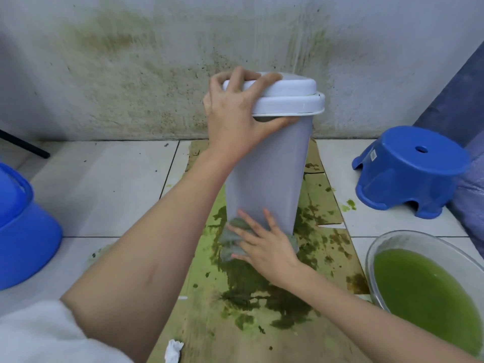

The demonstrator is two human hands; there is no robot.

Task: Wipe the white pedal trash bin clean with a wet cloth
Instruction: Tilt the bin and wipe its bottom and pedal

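The white pedal trash bin [264,174] stands upright on stained cardboard [262,297] in front of the wall. My left hand [235,119] grips the left edge of its closed lid, fingers curled over the top and thumb under the rim. My right hand [264,244] lies with straight, spread fingers at the foot of the bin's front, pressing a wet grey-green cloth [230,242] against it. The cloth bulges out to the left of my fingers. The pedal is hidden behind my hand and the cloth.
A clear bowl of green liquid [429,292] sits at the right front. A blue stool [408,169] stands at the right back, a blue bucket [23,231] at the left edge. A crumpled white tissue [173,351] lies near the bottom. The wall [131,74] carries green stains.
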